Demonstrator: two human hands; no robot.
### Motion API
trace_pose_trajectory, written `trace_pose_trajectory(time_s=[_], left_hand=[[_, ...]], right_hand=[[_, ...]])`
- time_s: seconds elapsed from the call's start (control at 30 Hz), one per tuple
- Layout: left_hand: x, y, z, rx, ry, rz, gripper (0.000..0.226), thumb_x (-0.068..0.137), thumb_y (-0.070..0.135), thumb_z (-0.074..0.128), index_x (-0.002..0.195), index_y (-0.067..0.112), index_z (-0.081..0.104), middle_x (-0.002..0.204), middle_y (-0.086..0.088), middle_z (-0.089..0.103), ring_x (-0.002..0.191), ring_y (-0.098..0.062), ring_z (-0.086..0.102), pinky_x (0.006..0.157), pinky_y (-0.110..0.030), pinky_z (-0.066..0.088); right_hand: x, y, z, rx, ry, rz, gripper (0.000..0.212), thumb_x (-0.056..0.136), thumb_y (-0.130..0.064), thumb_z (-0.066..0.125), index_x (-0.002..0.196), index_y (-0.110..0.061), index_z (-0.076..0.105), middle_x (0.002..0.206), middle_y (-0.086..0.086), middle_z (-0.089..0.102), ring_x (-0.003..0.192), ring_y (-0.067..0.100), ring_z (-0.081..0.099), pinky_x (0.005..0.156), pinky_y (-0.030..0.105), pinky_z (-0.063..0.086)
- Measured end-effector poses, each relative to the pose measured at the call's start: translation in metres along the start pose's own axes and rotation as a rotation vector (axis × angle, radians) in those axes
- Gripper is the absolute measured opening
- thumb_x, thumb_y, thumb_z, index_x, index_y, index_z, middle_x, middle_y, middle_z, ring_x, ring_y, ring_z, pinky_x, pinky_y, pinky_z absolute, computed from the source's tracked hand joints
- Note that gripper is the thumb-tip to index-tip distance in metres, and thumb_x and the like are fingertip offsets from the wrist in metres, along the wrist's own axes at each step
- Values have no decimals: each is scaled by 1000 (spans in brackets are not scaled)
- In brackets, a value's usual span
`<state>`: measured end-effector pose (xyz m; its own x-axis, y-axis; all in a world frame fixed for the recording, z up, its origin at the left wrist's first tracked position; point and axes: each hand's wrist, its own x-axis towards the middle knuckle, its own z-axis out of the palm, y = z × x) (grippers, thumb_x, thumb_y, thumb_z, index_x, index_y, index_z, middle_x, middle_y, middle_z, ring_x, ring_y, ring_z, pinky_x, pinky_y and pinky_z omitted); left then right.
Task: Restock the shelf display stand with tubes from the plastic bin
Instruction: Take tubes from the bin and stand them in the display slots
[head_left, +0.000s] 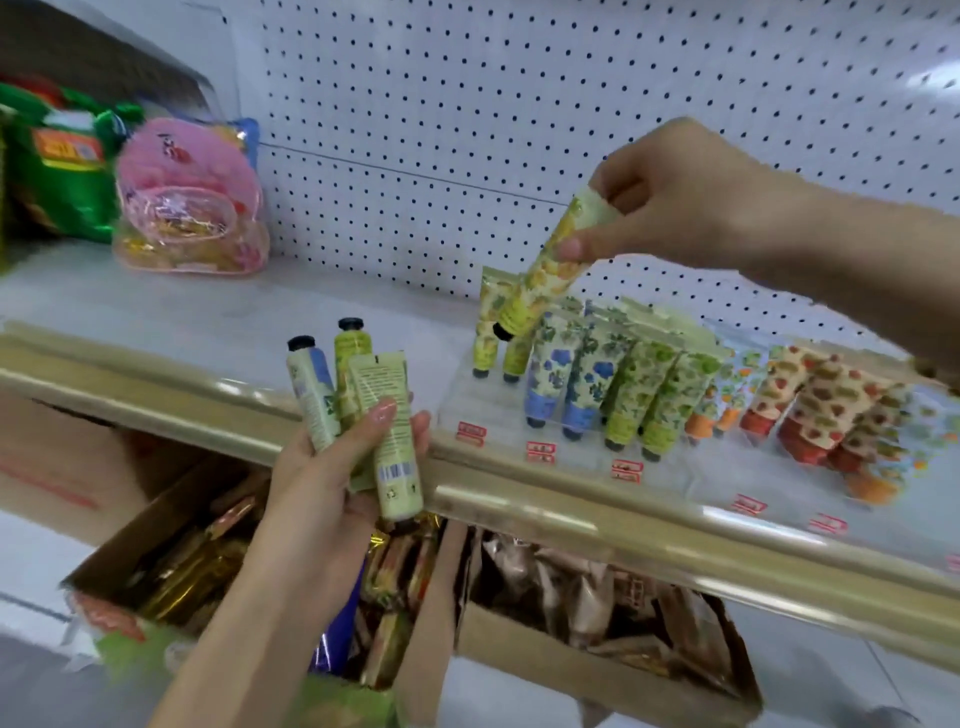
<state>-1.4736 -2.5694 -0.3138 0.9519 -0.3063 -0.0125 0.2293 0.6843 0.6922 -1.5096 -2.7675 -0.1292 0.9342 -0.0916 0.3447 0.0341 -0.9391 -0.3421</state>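
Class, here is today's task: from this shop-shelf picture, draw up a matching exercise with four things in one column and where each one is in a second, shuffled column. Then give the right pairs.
Things
1. yellow-flowered tube
2. bundle of three tubes
3. blue-flowered tubes
4. pink pouch

Places
A. standing cap-down in the clear display stand
B. on the shelf, left of the stand
C. pinched by the right hand above the stand
D. gripped in the left hand, in front of the shelf edge

Pairs: 1-C, 2-D, 3-A, 4-B
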Motion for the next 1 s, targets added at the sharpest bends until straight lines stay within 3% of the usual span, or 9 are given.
trace_pose_trajectory(time_s=[0.13,0.3,0.4,0.5,0.6,0.7,0.87,1.0], left_hand=[[13,-2,3,16,-46,-6,41,70,11,64,111,14,60,102,-6,74,90,-22,73,70,-29,60],[18,-8,-1,65,-67,-35,43,69,11,66,111,12,61,98,-8,75,86,-25,73,67,-29,60],[17,-8,-5,66,-80,-43,46,69,10,66,115,10,61,100,-11,74,86,-26,73,65,-28,59],[18,-7,-8,48,-78,-48,48,69,10,66,117,10,61,101,-12,74,86,-27,73,64,-27,58],[17,-8,-8,39,-75,-52,49,69,10,66,118,8,60,101,-13,73,86,-27,73,65,-27,58],[17,-10,-6,58,-79,-57,50,68,12,67,117,5,61,98,-16,74,84,-28,73,65,-28,59],[18,-13,-4,46,-72,-46,50,66,11,68,116,4,61,99,-16,73,85,-29,73,64,-28,58],[18,-13,-3,38,-76,-45,49,67,9,67,115,4,61,97,-16,73,82,-29,73,62,-28,58]], right_hand=[[37,-2,27,-239,-82,-6,34,72,-32,80,62,-6,61,56,6,44,51,15,34,47,24,28],[59,9,50,-341,-184,18,35,76,-31,76,79,3,68,54,3,43,51,14,37,50,26,31],[64,16,56,-378,-211,30,37,79,-31,74,73,4,64,56,5,41,52,17,35,55,28,31],[66,18,59,-423,-219,63,40,79,-32,74,59,-7,51,54,2,42,53,17,37,66,29,32],[67,18,62,-469,-217,80,35,78,-35,74,65,-8,55,59,3,47,63,22,45,73,32,30],[66,16,66,-470,-226,114,36,77,-36,75,60,-17,49,56,-4,45,60,17,42,78,32,29],[66,15,70,-499,-203,145,29,76,-40,75,83,-17,59,67,-7,51,79,20,50,82,34,32],[66,15,69,-496,-183,140,29,76,-40,75,85,-16,61,68,-8,49,78,19,48,81,34,32]])
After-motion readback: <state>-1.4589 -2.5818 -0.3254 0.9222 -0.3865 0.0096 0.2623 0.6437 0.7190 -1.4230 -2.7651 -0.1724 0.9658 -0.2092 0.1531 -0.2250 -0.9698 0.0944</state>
